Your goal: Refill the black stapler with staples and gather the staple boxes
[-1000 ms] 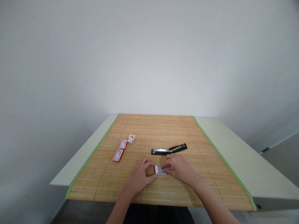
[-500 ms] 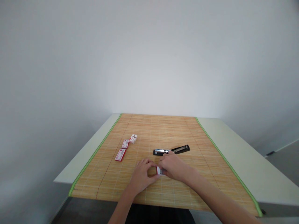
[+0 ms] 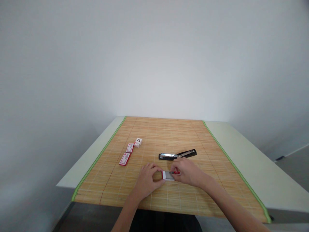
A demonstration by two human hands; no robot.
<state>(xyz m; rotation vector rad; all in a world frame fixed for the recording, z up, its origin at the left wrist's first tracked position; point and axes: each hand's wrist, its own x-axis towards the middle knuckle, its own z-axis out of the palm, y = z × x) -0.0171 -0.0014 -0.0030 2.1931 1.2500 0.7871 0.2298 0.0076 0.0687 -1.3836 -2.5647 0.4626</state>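
Three small red-and-white boxes [image 3: 130, 150] lie in a loose diagonal row on the left of the bamboo mat [image 3: 224, 180], well apart from our hands. Moving right, our left hand [image 3: 146, 181] curls around the left end of a small staple box [image 3: 168, 175], its grip pinching the white, red-edged end between thumb and fingers. The box lies flat on the mat between the two hands, its long axis running left to right, so each hand meets it end-on. Our right hand [image 3: 187, 170] closes on the opposite end, fingertips pressed together on what looks like a red-tipped inner tray or tab; we cannot tell whether that part is sliding out or simply being held. Both hands touch the box, and neither is nearer than the other. Just beyond the right hand, an opened black stapler [image 3: 177, 155] lies flat, its long axis roughly parallel to the box, near but not touching either hand. The box's contents are hidden by our fingers, and its print is too small to read. The pale tabotop shows as tabletop [image 3: 243, 151] margins on both sides of the mat.
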